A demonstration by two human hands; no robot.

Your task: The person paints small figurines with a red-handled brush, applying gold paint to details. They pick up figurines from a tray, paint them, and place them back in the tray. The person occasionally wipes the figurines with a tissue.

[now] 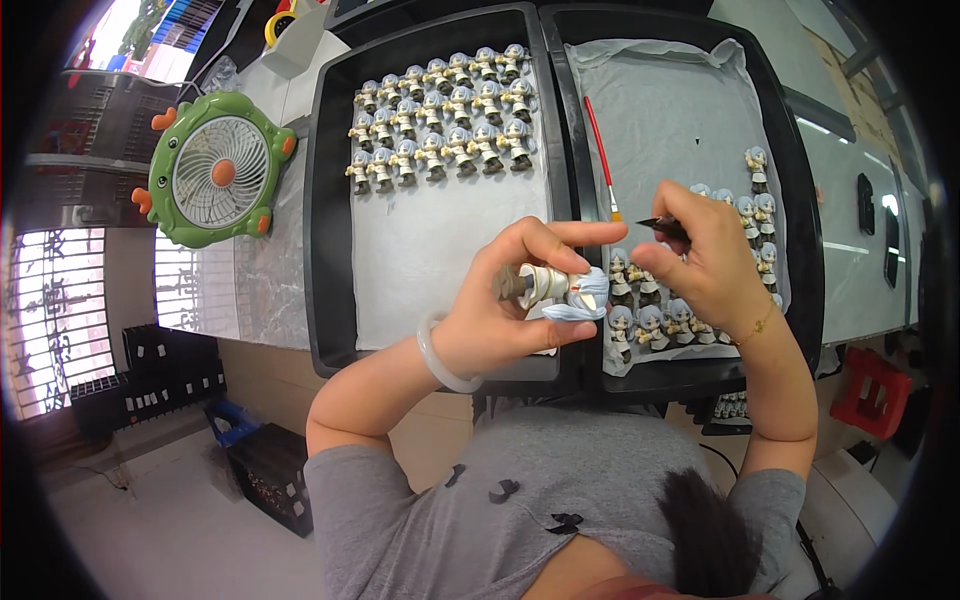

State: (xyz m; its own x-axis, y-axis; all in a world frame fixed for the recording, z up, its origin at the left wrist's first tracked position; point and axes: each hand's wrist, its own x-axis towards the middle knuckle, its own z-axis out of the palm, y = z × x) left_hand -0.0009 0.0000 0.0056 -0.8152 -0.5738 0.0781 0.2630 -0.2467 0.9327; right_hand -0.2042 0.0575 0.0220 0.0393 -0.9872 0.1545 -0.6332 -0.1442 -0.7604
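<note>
My left hand [500, 300] is wrapped round a small figurine [565, 290] with pale blue-grey hair and a white outfit, held lying sideways with its head to the right. The index finger of that hand stretches out to the right above it. In my right hand [705, 265] is a dark pointed tool [664, 229], pinched between thumb and fingers. Its tip points left, close to my left index fingertip but seemingly just apart from it. The tool's exact kind cannot be made out.
The left black tray [322, 230] carries rows of similar figurines [430, 110] on white lining. The right tray [800, 200] holds more figurines [650, 325], partly behind my right hand. A red-handled paintbrush [600, 150] lies along its left side. A green fan [222, 170] stands far left.
</note>
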